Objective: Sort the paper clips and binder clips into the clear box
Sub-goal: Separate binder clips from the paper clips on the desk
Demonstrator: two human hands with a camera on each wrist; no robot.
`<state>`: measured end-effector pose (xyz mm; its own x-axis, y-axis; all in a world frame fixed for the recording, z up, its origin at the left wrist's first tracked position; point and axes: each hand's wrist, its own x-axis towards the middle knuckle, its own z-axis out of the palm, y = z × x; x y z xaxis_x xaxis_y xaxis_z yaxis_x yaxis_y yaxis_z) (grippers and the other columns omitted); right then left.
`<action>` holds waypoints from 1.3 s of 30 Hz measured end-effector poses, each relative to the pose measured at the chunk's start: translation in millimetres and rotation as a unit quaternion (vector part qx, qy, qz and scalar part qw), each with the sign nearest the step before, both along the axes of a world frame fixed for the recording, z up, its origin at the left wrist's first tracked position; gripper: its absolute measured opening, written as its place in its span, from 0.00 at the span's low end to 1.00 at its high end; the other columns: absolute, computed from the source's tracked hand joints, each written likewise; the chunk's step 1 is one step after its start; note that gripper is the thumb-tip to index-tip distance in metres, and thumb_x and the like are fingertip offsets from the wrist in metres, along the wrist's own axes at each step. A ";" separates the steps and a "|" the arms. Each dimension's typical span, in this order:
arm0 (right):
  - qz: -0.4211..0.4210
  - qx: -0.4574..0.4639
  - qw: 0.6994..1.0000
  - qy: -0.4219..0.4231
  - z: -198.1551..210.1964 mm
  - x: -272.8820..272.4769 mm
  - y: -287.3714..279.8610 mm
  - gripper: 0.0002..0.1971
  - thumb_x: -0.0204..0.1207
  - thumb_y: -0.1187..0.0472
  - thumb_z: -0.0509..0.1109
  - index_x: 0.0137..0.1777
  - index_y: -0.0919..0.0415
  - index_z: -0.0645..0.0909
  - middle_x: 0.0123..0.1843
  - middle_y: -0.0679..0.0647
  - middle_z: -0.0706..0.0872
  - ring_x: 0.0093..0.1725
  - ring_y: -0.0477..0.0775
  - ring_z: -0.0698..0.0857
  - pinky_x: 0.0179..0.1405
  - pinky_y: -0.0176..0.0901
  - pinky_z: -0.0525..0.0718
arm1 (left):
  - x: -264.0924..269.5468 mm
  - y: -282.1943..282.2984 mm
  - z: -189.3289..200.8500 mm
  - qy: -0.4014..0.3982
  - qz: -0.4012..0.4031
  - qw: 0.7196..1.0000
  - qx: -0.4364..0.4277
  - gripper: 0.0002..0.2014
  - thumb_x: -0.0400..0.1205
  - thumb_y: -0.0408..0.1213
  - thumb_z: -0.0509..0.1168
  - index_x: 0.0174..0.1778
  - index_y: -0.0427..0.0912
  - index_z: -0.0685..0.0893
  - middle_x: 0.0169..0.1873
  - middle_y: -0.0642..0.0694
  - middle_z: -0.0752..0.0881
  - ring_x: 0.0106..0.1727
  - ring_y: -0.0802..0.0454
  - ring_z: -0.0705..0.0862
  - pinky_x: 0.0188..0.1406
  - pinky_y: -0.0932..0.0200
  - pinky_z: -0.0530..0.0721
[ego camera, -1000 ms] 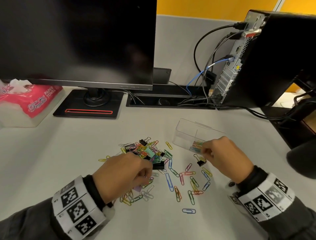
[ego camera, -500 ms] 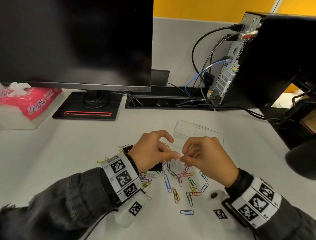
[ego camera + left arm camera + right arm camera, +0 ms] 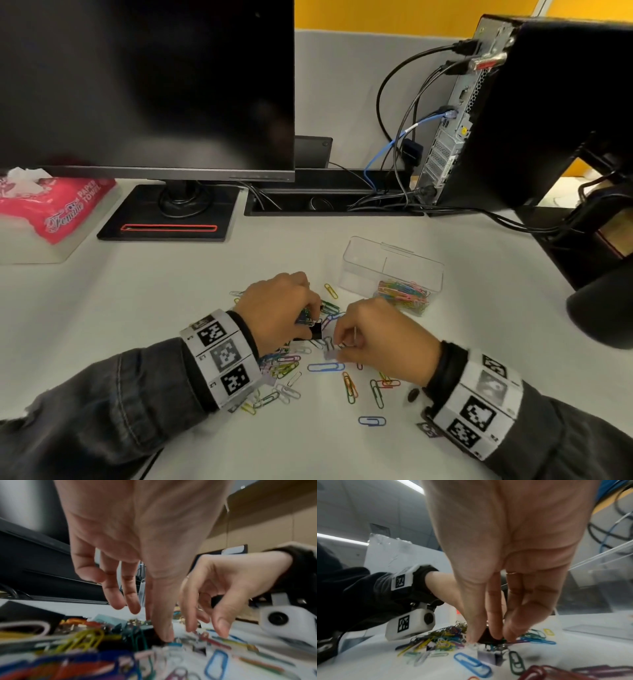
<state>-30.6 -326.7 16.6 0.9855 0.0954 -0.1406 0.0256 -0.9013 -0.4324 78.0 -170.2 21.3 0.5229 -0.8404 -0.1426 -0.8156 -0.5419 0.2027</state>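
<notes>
Loose coloured paper clips [image 3: 349, 387] lie scattered on the white desk. The clear box [image 3: 363, 260] stands behind them with a heap of paper clips [image 3: 404, 296] in its right compartment. My left hand [image 3: 310, 320] reaches down into the pile and pinches a black binder clip [image 3: 315, 331] by its silver handles. In the left wrist view its thumb [image 3: 164, 635] presses the clip's edge. My right hand [image 3: 337, 346] points its fingertips down beside a small lilac binder clip [image 3: 486, 655]. Whether it grips anything is hidden.
A monitor [image 3: 147, 85] on a black base [image 3: 168, 219] stands at the back left, with a pink tissue pack [image 3: 54, 205] beside it. A computer tower [image 3: 513, 113] with cables [image 3: 394, 192] stands back right. A dark rounded object [image 3: 603, 308] sits at the right edge.
Half a second ago both hands met in the air in front of the box. Both have since dropped to the pile, the left onto the black binder clip.
</notes>
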 end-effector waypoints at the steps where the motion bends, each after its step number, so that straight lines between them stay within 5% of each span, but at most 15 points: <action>1: 0.010 -0.022 1.000 0.007 -2.6 3.3 5.7 0.10 0.69 0.48 0.76 0.45 0.53 0.87 0.41 0.49 0.84 0.38 0.48 0.82 0.41 0.42 0.83 | -0.9 -0.5 -1.2 -0.012 -0.010 1.000 0.024 0.15 0.75 0.50 0.70 0.57 0.57 0.83 0.57 0.55 0.76 0.60 0.53 0.75 0.44 0.57 0.72; 3: 0.013 -0.061 0.998 0.025 -7.2 9.8 14.0 0.10 0.69 0.50 0.75 0.45 0.54 0.85 0.44 0.53 0.83 0.42 0.55 0.83 0.41 0.49 0.84 | -2.0 -1.6 -4.2 -0.031 -0.026 0.998 0.056 0.17 0.75 0.51 0.70 0.59 0.55 0.81 0.59 0.54 0.76 0.62 0.52 0.75 0.45 0.56 0.71; 6: 0.021 -0.096 0.995 0.031 -8.5 14.0 19.9 0.04 0.71 0.58 0.72 0.43 0.56 0.84 0.46 0.58 0.82 0.42 0.60 0.82 0.34 0.45 0.78 | -2.7 -0.2 -6.0 -0.066 -0.049 0.994 0.071 0.17 0.77 0.50 0.69 0.61 0.55 0.80 0.60 0.53 0.75 0.62 0.50 0.76 0.45 0.54 0.72; 9: 0.053 -0.108 0.992 0.026 -7.2 9.2 20.6 0.02 0.73 0.60 0.69 0.42 0.55 0.84 0.46 0.55 0.83 0.43 0.59 0.83 0.34 0.44 0.77 | -3.6 5.1 -6.1 -0.071 -0.066 0.993 0.062 0.14 0.78 0.51 0.66 0.60 0.55 0.80 0.60 0.53 0.75 0.60 0.50 0.77 0.47 0.54 0.72; 13: 0.093 -0.077 0.992 0.041 -8.2 -0.5 16.7 0.01 0.74 0.61 0.70 0.42 0.55 0.83 0.49 0.50 0.81 0.46 0.55 0.82 0.40 0.47 0.81 | -1.7 11.8 -5.1 -0.034 -0.059 0.998 0.009 0.05 0.76 0.47 0.65 0.46 0.54 0.82 0.57 0.57 0.74 0.50 0.56 0.77 0.42 0.59 0.66; 15: 0.104 -0.066 0.991 0.045 -10.2 -4.6 15.5 0.02 0.74 0.63 0.69 0.42 0.56 0.82 0.51 0.50 0.80 0.46 0.54 0.80 0.40 0.46 0.79 | 1.2 12.5 -5.5 -0.030 -0.061 0.998 0.001 0.04 0.75 0.46 0.66 0.44 0.54 0.82 0.57 0.58 0.75 0.54 0.57 0.78 0.45 0.58 0.65; 21: 0.087 -0.059 0.992 0.065 -11.8 -5.8 10.0 0.18 0.75 0.53 0.71 0.64 0.50 0.79 0.61 0.50 0.75 0.56 0.55 0.78 0.51 0.51 0.82 | 2.2 8.8 -12.6 -0.051 -0.088 0.993 0.052 0.16 0.77 0.52 0.67 0.60 0.57 0.77 0.62 0.55 0.73 0.63 0.53 0.74 0.56 0.55 0.68; 27: 0.103 -0.052 0.990 0.087 -12.1 -5.8 6.9 0.15 0.74 0.52 0.73 0.59 0.54 0.79 0.58 0.50 0.74 0.54 0.54 0.77 0.50 0.49 0.80 | 1.0 5.5 -11.1 -0.052 -0.098 0.993 0.045 0.13 0.79 0.50 0.64 0.60 0.57 0.80 0.63 0.55 0.73 0.62 0.54 0.74 0.58 0.55 0.68; 31: 0.102 -0.048 0.992 0.054 -13.4 -9.3 3.3 0.14 0.73 0.49 0.71 0.54 0.54 0.77 0.54 0.47 0.74 0.51 0.50 0.77 0.48 0.48 0.81 | 4.2 10.1 -9.7 0.005 -0.091 0.996 -0.008 0.11 0.76 0.52 0.67 0.52 0.59 0.81 0.58 0.60 0.73 0.61 0.58 0.73 0.56 0.57 0.68; 35: 0.076 -0.013 0.997 0.009 -2.4 -11.6 -9.2 0.12 0.70 0.51 0.72 0.51 0.50 0.78 0.43 0.38 0.74 0.39 0.36 0.74 0.37 0.27 0.71 | 11.5 16.9 -1.2 0.126 -0.069 0.987 -0.067 0.12 0.69 0.56 0.72 0.46 0.61 0.82 0.52 0.64 0.77 0.54 0.64 0.77 0.60 0.53 0.75; 39: -0.002 -0.015 1.000 -0.011 5.9 -13.5 -42.6 0.10 0.70 0.55 0.73 0.50 0.50 0.79 0.44 0.40 0.82 0.34 0.32 0.76 0.35 0.23 0.70 | 18.9 25.3 5.5 0.245 -0.034 0.960 -0.129 0.16 0.66 0.60 0.71 0.45 0.58 0.85 0.49 0.59 0.84 0.51 0.59 0.83 0.58 0.51 0.81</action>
